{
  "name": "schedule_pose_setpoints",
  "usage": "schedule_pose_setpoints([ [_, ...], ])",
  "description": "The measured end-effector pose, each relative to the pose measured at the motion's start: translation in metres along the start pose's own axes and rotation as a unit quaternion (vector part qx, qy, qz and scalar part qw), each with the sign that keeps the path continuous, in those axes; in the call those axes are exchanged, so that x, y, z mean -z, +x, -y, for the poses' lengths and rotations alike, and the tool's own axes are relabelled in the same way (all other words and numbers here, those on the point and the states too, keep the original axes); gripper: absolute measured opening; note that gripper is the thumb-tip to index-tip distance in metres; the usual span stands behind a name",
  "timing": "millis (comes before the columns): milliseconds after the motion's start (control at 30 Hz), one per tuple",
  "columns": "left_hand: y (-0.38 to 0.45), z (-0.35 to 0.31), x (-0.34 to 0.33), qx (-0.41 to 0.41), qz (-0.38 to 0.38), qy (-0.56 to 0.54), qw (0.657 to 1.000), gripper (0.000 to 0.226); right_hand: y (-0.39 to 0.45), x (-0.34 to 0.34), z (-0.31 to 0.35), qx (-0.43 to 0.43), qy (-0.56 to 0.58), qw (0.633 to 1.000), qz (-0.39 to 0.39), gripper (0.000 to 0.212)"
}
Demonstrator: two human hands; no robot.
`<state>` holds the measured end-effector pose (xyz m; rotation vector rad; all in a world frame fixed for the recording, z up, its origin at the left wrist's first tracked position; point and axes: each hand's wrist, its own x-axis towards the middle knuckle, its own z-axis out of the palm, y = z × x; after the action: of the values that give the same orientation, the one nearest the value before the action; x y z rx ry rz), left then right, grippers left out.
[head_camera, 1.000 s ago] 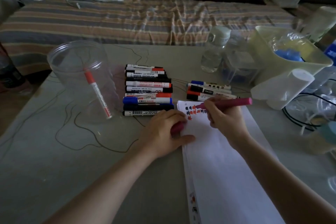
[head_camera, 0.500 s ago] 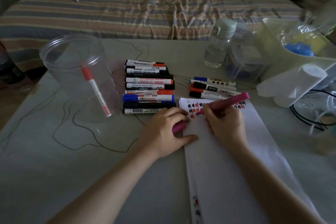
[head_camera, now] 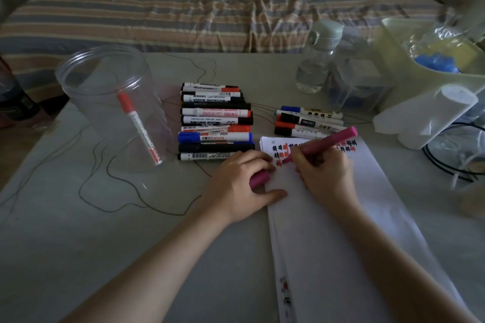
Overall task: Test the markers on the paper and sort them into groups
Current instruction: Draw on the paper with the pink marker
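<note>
The pink marker is gripped in the right hand, its tip on the paper among red and dark scribbles. The left hand curls round the pink cap at the paper's left edge. Farther left lies a stack of markers; beyond the paper, three more. A clear tub at far left holds one red marker.

Pink marker tip on paper

Single head-worn wide-angle view, aimed forward and down over the worktop from close range; striped bed seen beyond the far edge; no second view provided
</note>
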<state>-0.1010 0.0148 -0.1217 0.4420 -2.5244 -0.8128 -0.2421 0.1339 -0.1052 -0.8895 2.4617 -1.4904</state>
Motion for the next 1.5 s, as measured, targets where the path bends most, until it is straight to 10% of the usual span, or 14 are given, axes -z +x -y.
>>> schedule_pose_setpoints([
  [733,-0.001,-0.008,0.004,0.018,0.008,0.010,1.000,0.045,-0.002,0.001,0.005,0.007,0.030,0.999,-0.010,0.009],
  [900,-0.006,-0.007,0.008,0.018,0.015,-0.018,1.000,0.031,0.000,0.012,0.014,-0.072,0.150,0.986,-0.013,0.039],
  [1067,-0.016,-0.021,0.029,0.071,-0.105,-0.082,0.989,0.023,0.001,0.035,0.048,-0.114,0.305,0.945,0.033,0.013],
  [1200,-0.031,-0.041,0.050,0.236,-0.183,-0.283,0.912,0.019,-0.035,0.047,0.080,-0.092,0.312,0.939,0.111,0.015],
  [1333,-0.041,-0.065,0.072,0.408,-0.182,-0.530,0.721,0.017,-0.079,0.049,0.090,-0.125,0.328,0.927,0.133,0.033],
  [1500,-0.047,-0.080,0.080,0.425,-0.177,-0.640,0.615,0.016,-0.105,0.050,0.092,-0.112,0.310,0.940,0.093,0.015],
])
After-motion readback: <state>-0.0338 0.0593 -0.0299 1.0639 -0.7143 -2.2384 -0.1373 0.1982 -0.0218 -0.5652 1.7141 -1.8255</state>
